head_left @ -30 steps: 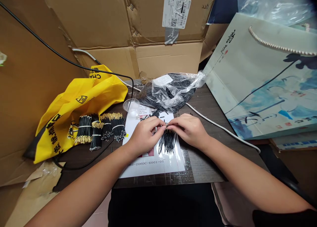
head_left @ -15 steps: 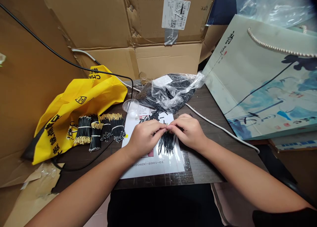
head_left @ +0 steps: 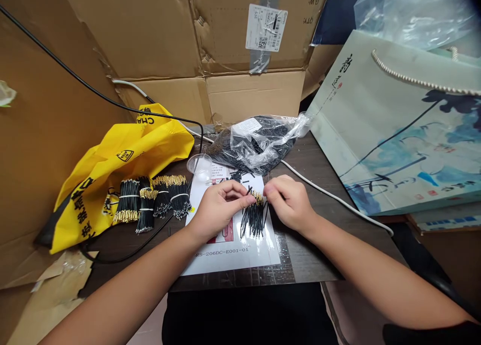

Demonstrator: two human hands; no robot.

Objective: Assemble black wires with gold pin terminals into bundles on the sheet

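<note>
Near the front edge of the surface lies a printed sheet; the left hand, half-bent, and right hand, curled, flank gold-tipped black wires by the sheet's right edge; whether either grips one, I cannot tell.

From far off I think it's a workshop, with bunches of thin wires on a table by cardboard
</note>
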